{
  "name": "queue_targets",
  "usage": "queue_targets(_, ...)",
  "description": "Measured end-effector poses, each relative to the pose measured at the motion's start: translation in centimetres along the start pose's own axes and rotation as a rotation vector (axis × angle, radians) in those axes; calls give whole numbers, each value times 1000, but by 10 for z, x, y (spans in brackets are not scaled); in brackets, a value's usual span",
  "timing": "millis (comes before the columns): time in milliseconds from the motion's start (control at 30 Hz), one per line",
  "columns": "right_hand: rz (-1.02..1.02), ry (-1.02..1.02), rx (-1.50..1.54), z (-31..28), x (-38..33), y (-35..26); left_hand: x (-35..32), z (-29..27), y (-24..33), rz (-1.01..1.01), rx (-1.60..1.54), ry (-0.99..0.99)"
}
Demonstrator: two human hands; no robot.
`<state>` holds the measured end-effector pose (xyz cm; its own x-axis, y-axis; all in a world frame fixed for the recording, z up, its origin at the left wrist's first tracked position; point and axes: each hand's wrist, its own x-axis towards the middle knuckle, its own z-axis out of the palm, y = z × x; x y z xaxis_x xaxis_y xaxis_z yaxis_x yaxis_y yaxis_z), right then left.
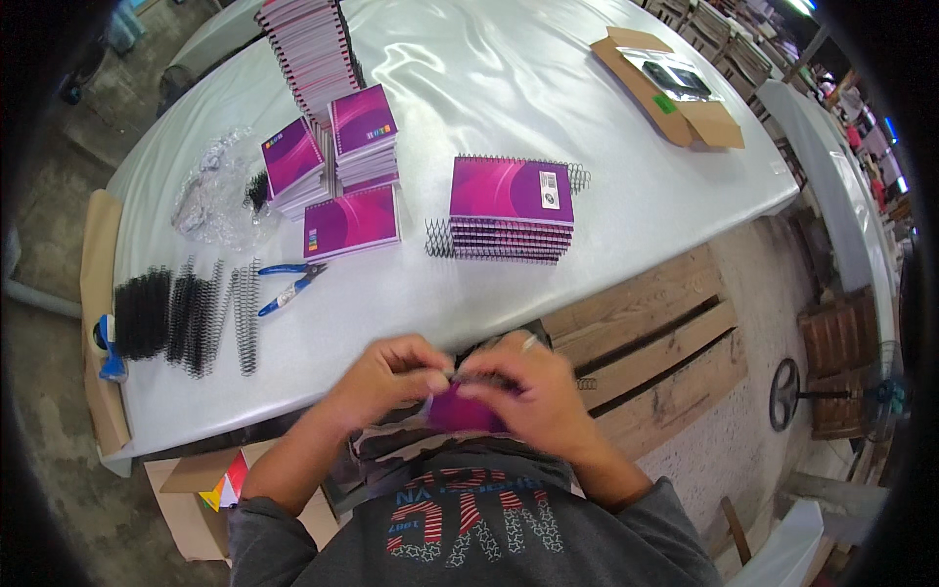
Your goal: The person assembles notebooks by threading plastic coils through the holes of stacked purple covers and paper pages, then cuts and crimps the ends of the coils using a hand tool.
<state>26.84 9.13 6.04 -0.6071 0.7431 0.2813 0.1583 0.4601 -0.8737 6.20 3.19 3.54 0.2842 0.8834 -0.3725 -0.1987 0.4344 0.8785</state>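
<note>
Two hands meet over one small purple notebook [460, 411] held close to the person's chest, below the tabletop [606, 225] edge: the left hand [386, 377] and right hand [528, 391] each have their grip pinched shut on its top edge, where the long axis runs left to right between them, equally near both. Beyond lie blue pliers [289, 284], black wire coils [186, 308] and stacked purple notebooks [511, 210] on glossy white, with wooden pallets [655, 342] to the right.

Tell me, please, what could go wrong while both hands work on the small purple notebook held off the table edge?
The small purple notebook is pinched between the left hand and right hand beyond the white table, so if it slips it may fall. Its thin wire coil could bend or prick the fingertips. The tall leaning pile of notebooks might topple if the table is bumped.
</note>
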Motion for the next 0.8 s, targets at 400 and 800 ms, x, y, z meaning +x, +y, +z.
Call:
queue_targets(400,159,927,9,-14,101,70,130,1,93,608,546,879)
queue_targets(800,-129,839,-10,28,39,66,58,-94,19,586,1565,869)
